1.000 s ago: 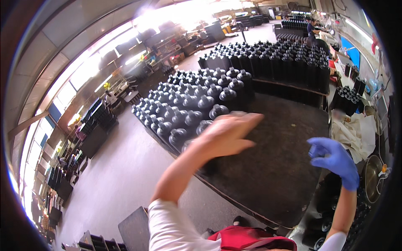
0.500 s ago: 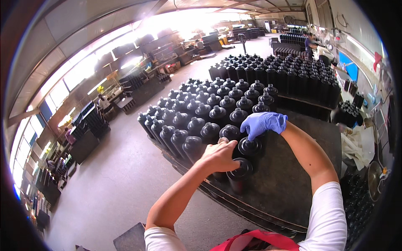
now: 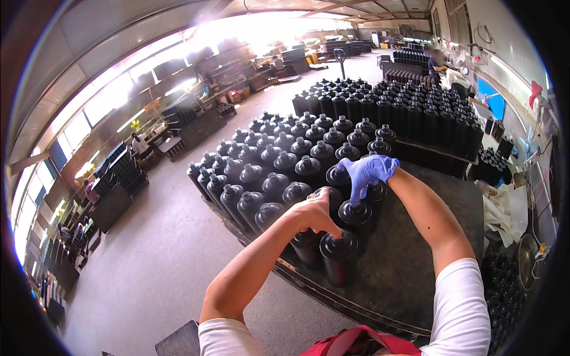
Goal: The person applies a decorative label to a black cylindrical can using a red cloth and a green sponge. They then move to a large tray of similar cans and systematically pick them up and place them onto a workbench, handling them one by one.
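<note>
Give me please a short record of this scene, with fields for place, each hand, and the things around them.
place: large workshop hall, grey floor
left hand: bare, resting on top of a black bottle at the near edge of the group
right hand: in a blue glove, gripping the cap of another black bottle
nearest bottle: upright, capped, not touched
support: dark pallet carrying rows of upright black bottles
background: a person by more bottle rows

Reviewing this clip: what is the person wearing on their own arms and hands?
The left hand is bare, with no glove, watch or ring that can be made out. The right hand wears a thin blue disposable glove ending at the wrist. Both forearms are uncovered. Short white sleeves cover the upper arms at the lower edge of the head view, with a red garment between them.
</note>
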Demonstrator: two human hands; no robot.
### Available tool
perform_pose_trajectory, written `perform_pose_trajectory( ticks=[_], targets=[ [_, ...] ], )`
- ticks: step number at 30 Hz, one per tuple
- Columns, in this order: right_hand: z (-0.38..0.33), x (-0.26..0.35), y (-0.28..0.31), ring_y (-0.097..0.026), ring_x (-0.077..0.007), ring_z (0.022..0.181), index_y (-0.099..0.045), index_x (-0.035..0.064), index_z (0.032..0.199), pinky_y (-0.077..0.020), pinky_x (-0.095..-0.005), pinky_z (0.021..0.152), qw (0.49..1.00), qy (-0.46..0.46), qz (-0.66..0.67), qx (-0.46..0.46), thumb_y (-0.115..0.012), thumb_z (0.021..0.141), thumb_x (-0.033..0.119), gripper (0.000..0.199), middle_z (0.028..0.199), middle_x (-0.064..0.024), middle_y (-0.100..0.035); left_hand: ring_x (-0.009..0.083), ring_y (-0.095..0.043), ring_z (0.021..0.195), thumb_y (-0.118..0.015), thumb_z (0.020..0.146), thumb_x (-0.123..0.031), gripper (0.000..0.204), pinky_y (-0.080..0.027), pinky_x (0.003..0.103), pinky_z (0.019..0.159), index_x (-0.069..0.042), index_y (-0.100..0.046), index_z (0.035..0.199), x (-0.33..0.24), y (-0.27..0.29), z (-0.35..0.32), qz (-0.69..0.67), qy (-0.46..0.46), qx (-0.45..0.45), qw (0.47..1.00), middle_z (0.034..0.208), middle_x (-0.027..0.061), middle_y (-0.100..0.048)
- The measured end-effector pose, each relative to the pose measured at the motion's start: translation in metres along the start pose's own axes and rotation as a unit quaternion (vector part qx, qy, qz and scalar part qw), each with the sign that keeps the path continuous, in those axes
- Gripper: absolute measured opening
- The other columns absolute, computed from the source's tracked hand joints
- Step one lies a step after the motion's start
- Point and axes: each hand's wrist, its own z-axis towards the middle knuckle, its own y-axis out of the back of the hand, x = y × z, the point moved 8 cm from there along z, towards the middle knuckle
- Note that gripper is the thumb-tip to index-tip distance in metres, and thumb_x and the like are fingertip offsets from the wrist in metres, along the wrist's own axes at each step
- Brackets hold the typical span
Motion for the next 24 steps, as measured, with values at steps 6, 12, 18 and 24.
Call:
perform_pose_trajectory(
  ticks=[6, 12, 18, 24],
  targets=[
    [0.0, 0.011, -0.021, -0.07, -0.0242, 0.08, -0.014, 0.0006, 0.144, -0.0541, -0.0363, 0.069, 0.991, 0.078, 0.1, 0.043, -0.083, 0.056, 0.015, 0.113, 0.106, -0.0223, -0.063, 0.0208, -0.065, 0.067, -0.077, 0.061, -0.027, 0.1, -0.048, 0.029, 0.051, 0.008, -0.017, 0.133, 0.007, -0.005, -0.008, -0.046, 0.022, 0.062, 0.997, 0.083, 0.0188, -0.067],
    [0.021, -0.01, -0.02, -0.069, -0.0291, 0.086, -0.003, -0.0011, 0.145, -0.0515, -0.0409, 0.081, 0.994, 0.028, 0.041, 0.097, -0.085, 0.057, 0.021, 0.123, 0.119, -0.0232, -0.059, 0.0174, -0.069, 0.071, -0.076, 0.062, -0.02, 0.098, -0.041, 0.024, 0.043, 0.014, -0.021, 0.136, 0.004, -0.007, 0.003, -0.088, 0.019, 0.051, 0.995, 0.084, 0.0142, -0.063],
    [0.014, -0.012, -0.035, -0.069, -0.0235, 0.072, -0.05, -0.006, 0.12, -0.0543, -0.032, 0.059, 0.99, 0.113, 0.079, 0.027, -0.078, 0.061, 0.014, 0.069, 0.089, -0.0181, -0.068, 0.02, -0.067, 0.063, -0.07, 0.064, -0.005, 0.088, -0.044, 0.025, 0.047, 0.015, -0.024, 0.136, 0.01, -0.022, 0.007, -0.187, -0.017, 0.037, 0.982, 0.082, 0.0176, -0.064],
    [-0.078, -0.043, -0.041, -0.067, -0.0198, 0.063, -0.044, -0.0102, 0.124, -0.0529, -0.0299, 0.053, 0.977, 0.072, 0.14, -0.143, -0.073, 0.061, 0.008, 0.072, 0.082, -0.0178, -0.066, 0.0183, -0.064, 0.058, -0.069, 0.062, -0.001, 0.079, -0.048, 0.027, 0.053, 0.016, -0.032, 0.129, -0.025, -0.026, -0.02, -0.119, -0.09, -0.007, 0.989, 0.071, 0.0147, -0.064]
  ],
)
